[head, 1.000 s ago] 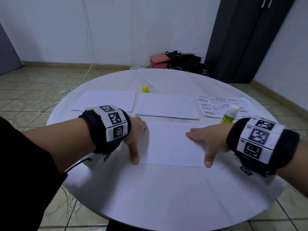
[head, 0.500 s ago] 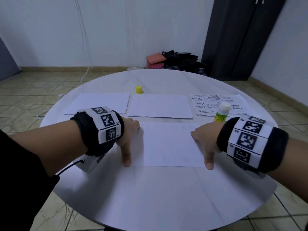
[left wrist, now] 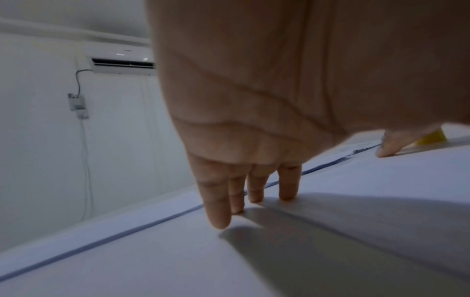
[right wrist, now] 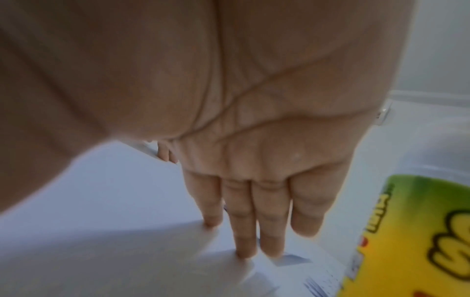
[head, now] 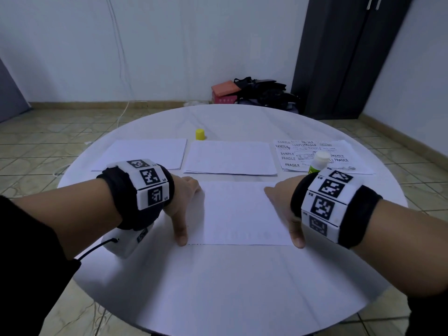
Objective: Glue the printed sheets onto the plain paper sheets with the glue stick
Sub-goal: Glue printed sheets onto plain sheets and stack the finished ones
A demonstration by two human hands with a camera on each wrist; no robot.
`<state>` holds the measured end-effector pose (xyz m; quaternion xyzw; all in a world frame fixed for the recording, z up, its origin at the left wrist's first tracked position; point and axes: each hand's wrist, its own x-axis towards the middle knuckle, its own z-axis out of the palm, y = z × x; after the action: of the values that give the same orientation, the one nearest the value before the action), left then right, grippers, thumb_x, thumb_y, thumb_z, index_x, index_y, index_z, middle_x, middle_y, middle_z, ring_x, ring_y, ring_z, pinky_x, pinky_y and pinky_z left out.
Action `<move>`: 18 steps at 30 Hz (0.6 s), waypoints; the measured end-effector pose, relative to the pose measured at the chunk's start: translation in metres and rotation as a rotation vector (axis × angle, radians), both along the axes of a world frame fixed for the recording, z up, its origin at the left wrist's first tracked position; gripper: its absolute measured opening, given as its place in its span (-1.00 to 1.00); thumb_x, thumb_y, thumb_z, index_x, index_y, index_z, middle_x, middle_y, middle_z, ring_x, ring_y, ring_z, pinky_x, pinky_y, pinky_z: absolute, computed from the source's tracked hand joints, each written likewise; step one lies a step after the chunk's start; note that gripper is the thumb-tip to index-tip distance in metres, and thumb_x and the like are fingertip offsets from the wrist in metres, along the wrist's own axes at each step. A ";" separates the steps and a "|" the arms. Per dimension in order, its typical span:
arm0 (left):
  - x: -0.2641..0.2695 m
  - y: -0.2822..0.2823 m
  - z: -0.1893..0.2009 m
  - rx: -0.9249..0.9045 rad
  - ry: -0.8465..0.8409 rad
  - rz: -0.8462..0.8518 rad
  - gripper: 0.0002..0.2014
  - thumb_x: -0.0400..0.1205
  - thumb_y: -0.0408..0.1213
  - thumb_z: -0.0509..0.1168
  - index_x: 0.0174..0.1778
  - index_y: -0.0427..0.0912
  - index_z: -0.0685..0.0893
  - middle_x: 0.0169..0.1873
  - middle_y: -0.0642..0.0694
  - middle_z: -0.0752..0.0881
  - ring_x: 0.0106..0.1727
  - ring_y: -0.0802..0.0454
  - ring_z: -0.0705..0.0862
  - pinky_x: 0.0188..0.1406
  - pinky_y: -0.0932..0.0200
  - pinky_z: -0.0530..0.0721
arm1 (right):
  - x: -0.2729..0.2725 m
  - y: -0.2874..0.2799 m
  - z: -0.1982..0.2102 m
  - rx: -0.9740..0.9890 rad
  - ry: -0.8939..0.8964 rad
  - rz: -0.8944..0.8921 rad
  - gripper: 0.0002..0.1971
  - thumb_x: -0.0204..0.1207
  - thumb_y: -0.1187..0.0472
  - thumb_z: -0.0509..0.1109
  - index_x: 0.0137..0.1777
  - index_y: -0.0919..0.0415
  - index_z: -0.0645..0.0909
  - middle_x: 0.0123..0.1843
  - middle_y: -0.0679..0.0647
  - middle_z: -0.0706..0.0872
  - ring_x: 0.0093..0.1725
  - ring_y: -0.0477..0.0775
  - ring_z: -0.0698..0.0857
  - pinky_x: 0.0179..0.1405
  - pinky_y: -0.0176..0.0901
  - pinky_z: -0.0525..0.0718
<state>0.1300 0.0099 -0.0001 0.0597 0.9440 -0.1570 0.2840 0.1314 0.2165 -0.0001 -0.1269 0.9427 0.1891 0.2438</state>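
Note:
A white sheet (head: 240, 212) lies face down in front of me on the round table (head: 218, 287). My left hand (head: 184, 202) presses its left edge with straight fingers (left wrist: 216, 203). My right hand (head: 283, 202) presses the right edge, fingers (right wrist: 244, 227) flat on the paper. The uncapped glue stick (head: 317, 163) with its green-yellow label (right wrist: 419, 231) stands just behind my right wrist. Its yellow cap (head: 200, 134) sits farther back. Printed sheets (head: 303, 154) marked FRAGILE lie at the back right.
Two plain white paper stacks lie behind my hands, one at the left (head: 145, 154) and one in the middle (head: 230, 157). Bags and a red box (head: 225, 92) sit on the floor beyond the table, beside a dark cabinet (head: 344, 57).
Both hands have slid outward along the sheet, the right hand from well inside it to its right edge. The glue stick and the other papers have not moved.

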 end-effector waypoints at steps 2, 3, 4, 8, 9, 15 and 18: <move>0.000 0.000 0.001 0.015 -0.002 0.004 0.24 0.10 0.17 0.65 0.61 0.01 0.07 0.51 0.09 0.27 0.47 -0.03 0.42 0.39 0.01 0.45 | 0.004 -0.002 0.003 -0.021 0.002 0.040 -0.43 0.09 0.07 0.71 -0.03 0.08 0.41 -0.32 -0.03 0.53 -0.28 0.01 0.65 -0.68 -0.28 0.37; 0.001 -0.001 0.001 0.018 -0.003 0.006 0.25 0.11 0.18 0.65 0.62 0.01 0.05 0.52 0.08 0.24 0.48 -0.04 0.40 0.43 -0.02 0.43 | 0.006 -0.004 0.004 0.021 -0.006 0.064 -0.35 -0.01 0.04 0.74 -0.02 0.11 0.43 -0.22 -0.01 0.63 -0.33 -0.02 0.57 -0.68 -0.27 0.34; 0.001 -0.001 0.001 0.022 -0.005 0.008 0.26 0.11 0.19 0.64 0.62 0.01 0.04 0.54 0.09 0.22 0.50 -0.04 0.39 0.45 -0.04 0.41 | 0.010 -0.005 0.007 0.073 -0.004 0.080 -0.31 -0.04 0.02 0.75 0.02 0.14 0.44 -0.07 0.02 0.69 -0.28 -0.02 0.57 -0.64 -0.25 0.34; 0.001 -0.002 0.005 0.077 -0.004 0.045 0.23 0.09 0.28 0.60 0.61 0.05 0.10 0.54 0.10 0.24 0.50 -0.03 0.39 0.48 -0.07 0.38 | 0.018 -0.006 0.007 0.144 0.010 0.107 -0.27 0.09 0.02 0.72 0.23 0.24 0.53 0.09 0.07 0.68 -0.12 0.08 0.63 -0.57 -0.22 0.37; 0.001 -0.002 0.006 0.097 0.002 0.059 0.21 0.09 0.32 0.58 0.60 0.06 0.13 0.53 0.09 0.26 0.49 -0.03 0.39 0.48 -0.08 0.38 | 0.020 -0.005 0.007 0.135 0.003 0.104 -0.29 0.12 0.01 0.70 0.24 0.26 0.54 0.07 0.07 0.67 -0.15 0.06 0.61 -0.57 -0.23 0.36; -0.002 0.005 0.001 0.283 0.174 0.159 0.15 0.19 0.30 0.55 0.61 -0.02 0.13 0.49 -0.02 0.42 0.43 -0.09 0.48 0.42 -0.02 0.45 | 0.031 0.017 0.011 -0.040 0.026 0.040 -0.20 0.30 0.09 0.61 0.51 0.19 0.34 0.39 0.09 0.53 0.30 0.15 0.57 -0.07 -0.14 0.53; -0.004 0.008 0.003 0.406 0.189 0.251 0.18 0.23 0.28 0.54 0.65 -0.03 0.04 0.49 -0.05 0.43 0.37 -0.13 0.53 0.36 -0.01 0.52 | 0.035 0.027 0.008 -0.138 0.030 -0.008 -0.22 0.32 0.12 0.59 0.52 0.19 0.34 0.43 0.10 0.50 0.34 0.18 0.55 0.19 -0.04 0.58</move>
<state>0.1258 0.0182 0.0032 -0.0169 0.9786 0.0675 0.1939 0.1662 0.2435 0.0075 -0.1369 0.9576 0.1245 0.2209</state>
